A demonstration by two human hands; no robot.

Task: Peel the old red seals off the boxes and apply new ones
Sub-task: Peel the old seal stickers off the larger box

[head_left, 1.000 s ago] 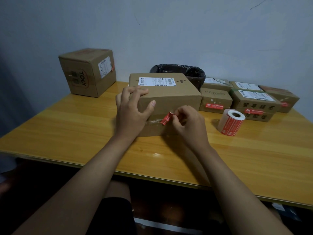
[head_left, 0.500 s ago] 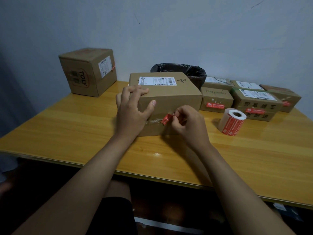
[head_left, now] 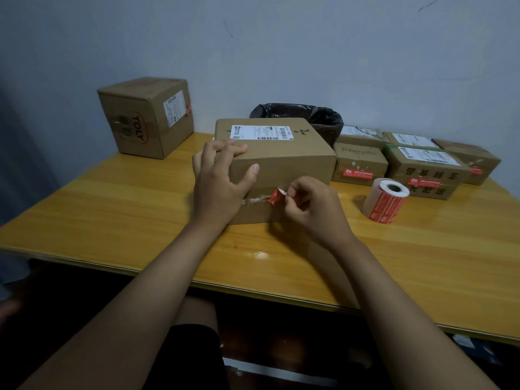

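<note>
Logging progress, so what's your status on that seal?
Left hand braces box. Right hand pinches old red seal, partly peeled. Nothing in the way.

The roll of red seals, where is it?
The roll of red seals stands on the table, right of the right hand, before the small boxes.
</note>
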